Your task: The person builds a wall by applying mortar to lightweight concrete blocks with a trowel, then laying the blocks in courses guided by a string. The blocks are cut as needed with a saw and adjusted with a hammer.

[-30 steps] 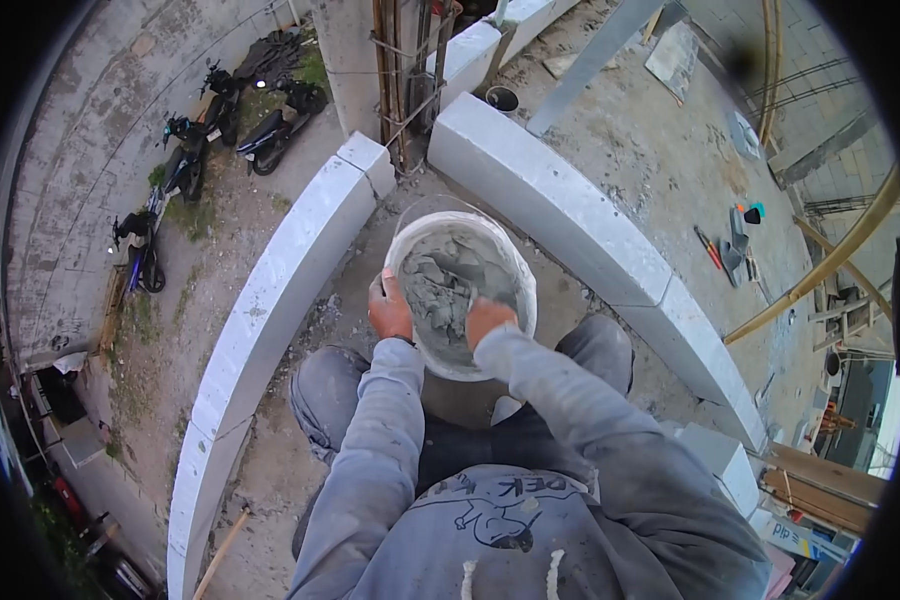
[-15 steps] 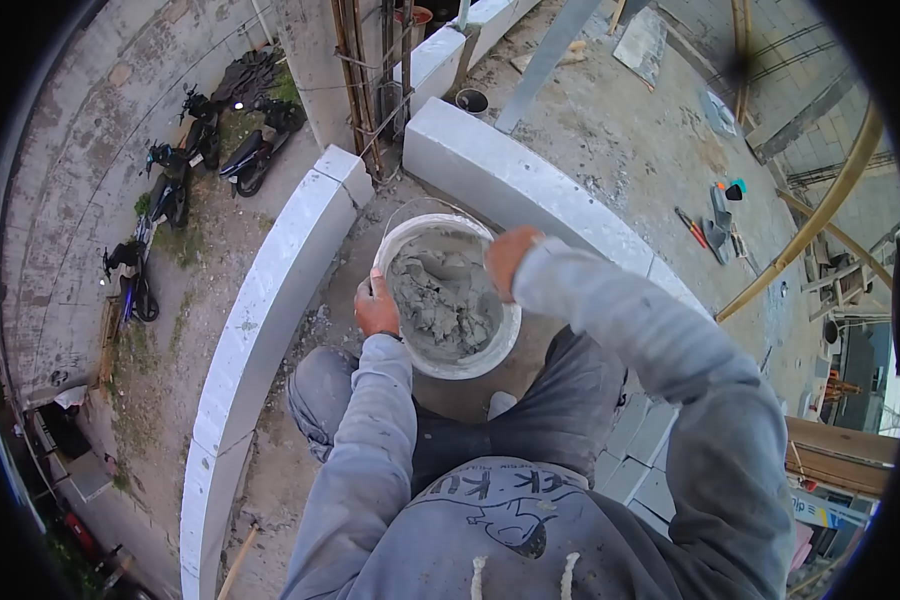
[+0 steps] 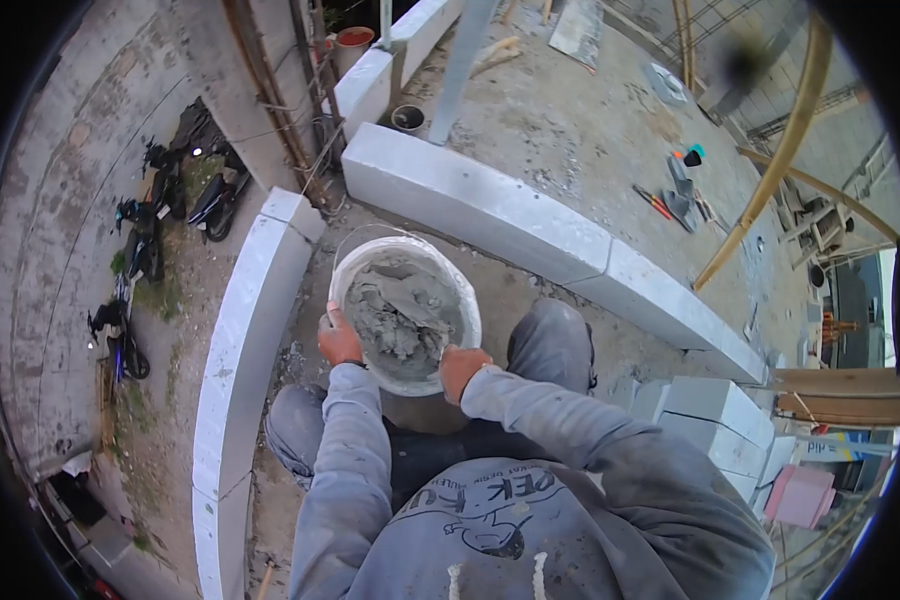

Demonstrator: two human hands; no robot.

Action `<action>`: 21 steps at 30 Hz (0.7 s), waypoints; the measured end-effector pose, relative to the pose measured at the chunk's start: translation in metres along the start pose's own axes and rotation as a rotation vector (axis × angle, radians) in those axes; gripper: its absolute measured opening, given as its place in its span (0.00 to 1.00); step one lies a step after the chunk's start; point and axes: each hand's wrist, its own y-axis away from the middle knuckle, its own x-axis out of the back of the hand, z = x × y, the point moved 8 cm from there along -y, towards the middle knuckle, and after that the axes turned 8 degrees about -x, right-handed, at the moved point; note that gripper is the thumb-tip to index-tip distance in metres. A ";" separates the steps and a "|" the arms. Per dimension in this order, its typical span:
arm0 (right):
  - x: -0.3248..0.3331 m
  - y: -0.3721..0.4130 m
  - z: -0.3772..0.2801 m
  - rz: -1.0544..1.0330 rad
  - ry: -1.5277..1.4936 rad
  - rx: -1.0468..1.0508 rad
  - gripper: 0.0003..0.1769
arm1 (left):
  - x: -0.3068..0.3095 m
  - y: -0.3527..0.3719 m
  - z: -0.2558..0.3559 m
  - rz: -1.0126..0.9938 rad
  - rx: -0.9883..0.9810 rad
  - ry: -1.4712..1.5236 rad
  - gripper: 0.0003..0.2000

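Note:
A round white bucket stands between my knees, its thin wire handle lying over the far side. Thick grey wet mortar fills much of it, with a lumpy, churned surface. My left hand grips the bucket's left rim, thumb over the edge. At the near right rim, my right hand is closed in a fist. Whatever it holds is hidden by the fingers and the rim; I cannot make out a tool.
White block walls run along the left and across the front right, nearly meeting at a column. Stacked blocks stand by my right side. Hand tools lie on the floor beyond the wall. Bamboo poles lean at right; motorbikes are parked outside.
My right hand has come down from the bucket's far right side to its near right rim. My left hand keeps its hold. The whole view has turned slightly to the right.

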 end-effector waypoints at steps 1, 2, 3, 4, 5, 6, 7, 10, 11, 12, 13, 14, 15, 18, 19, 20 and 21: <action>0.012 0.001 0.005 0.047 0.023 0.068 0.19 | 0.000 -0.001 0.001 -0.008 0.002 0.008 0.27; 0.025 -0.002 0.016 0.054 0.018 0.063 0.19 | 0.002 -0.003 0.003 -0.012 0.001 0.012 0.27; 0.049 0.000 0.017 -0.088 0.093 0.076 0.17 | 0.001 -0.006 0.005 -0.007 -0.009 0.014 0.27; 0.063 0.003 0.020 -0.236 0.170 0.092 0.15 | 0.000 -0.006 0.003 0.008 -0.009 0.007 0.28; 0.077 0.001 0.024 -0.235 0.167 0.098 0.15 | 0.001 -0.005 0.000 0.022 -0.006 -0.003 0.28; 0.085 0.000 0.025 -0.269 0.110 0.117 0.17 | 0.003 -0.004 0.001 0.024 -0.006 -0.011 0.28; 0.087 0.001 0.026 -0.305 0.055 0.139 0.20 | 0.002 -0.004 0.002 0.013 -0.002 -0.035 0.28; 0.036 -0.004 0.022 -0.655 0.114 0.437 0.22 | 0.007 -0.001 0.007 0.022 0.009 -0.090 0.29; 0.015 -0.001 0.016 -0.720 0.219 0.773 0.22 | 0.006 -0.001 0.006 0.006 0.010 -0.098 0.29; -0.010 -0.017 0.011 -0.717 0.232 0.789 0.22 | 0.005 -0.002 0.006 -0.009 0.012 -0.105 0.29; -0.026 -0.026 -0.006 -0.512 0.258 0.897 0.21 | 0.005 -0.002 0.005 -0.002 0.008 -0.091 0.28; -0.029 -0.030 -0.023 -0.307 0.282 0.997 0.20 | 0.006 -0.006 0.005 0.014 0.015 -0.089 0.28; -0.030 -0.049 -0.038 -0.441 0.092 0.690 0.19 | 0.007 -0.005 0.007 0.014 0.005 -0.049 0.28; -0.073 -0.084 -0.059 -0.566 -0.207 0.270 0.18 | 0.008 -0.001 0.004 0.014 0.001 -0.032 0.27; -0.078 -0.091 -0.060 -0.565 -0.307 0.160 0.17 | 0.007 -0.002 0.003 0.017 0.008 -0.037 0.27; -0.083 -0.093 -0.062 -0.561 -0.305 0.161 0.17 | 0.006 -0.004 0.003 0.019 0.006 -0.034 0.27; -0.072 -0.087 -0.073 -0.465 -0.177 0.316 0.17 | 0.007 -0.005 0.004 0.019 -0.006 -0.032 0.27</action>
